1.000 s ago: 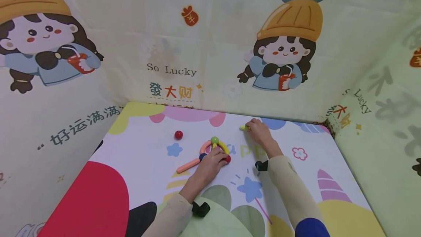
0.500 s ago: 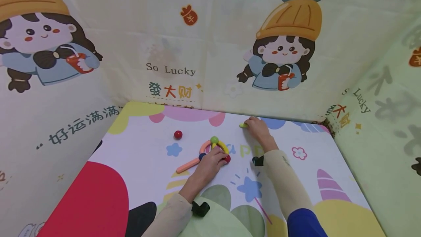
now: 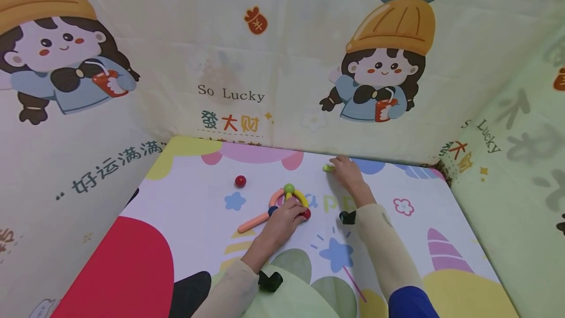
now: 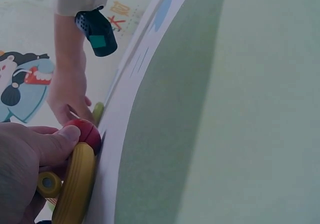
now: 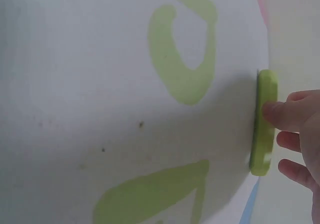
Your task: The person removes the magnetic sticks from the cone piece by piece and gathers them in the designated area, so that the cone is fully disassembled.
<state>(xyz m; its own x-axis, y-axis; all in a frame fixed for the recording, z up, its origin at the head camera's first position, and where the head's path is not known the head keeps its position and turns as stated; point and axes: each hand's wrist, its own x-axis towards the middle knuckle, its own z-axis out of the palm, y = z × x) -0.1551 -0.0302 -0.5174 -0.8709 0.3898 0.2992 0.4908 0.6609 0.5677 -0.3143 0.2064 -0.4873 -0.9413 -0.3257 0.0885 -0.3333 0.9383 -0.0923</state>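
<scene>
My left hand (image 3: 281,221) pinches a red ball (image 4: 86,134) between thumb and finger. This ball sits at the end of a yellow curved rod (image 4: 77,184), part of a ring of magnetic rods and balls. A green ball (image 3: 289,188) tops the ring, and a pink curved rod (image 3: 275,197) runs down to a dark blue ball (image 3: 272,209). From there a straight pink rod (image 3: 253,222) points left. The hand hides the ring's lower part. Farther back, my right hand (image 3: 348,176) pinches a light green rod (image 5: 263,124) lying along the tabletop.
A loose red ball (image 3: 240,181) lies left of the ring. The printed tabletop (image 3: 198,239) meets a hanging cloth (image 3: 291,112) just behind the right hand. Another cloth wall (image 3: 521,210) rises along the right side.
The right hand and the green rod shift slightly toward the back edge, the right forearm swinging a little left. The left hand and the ring stay put.
</scene>
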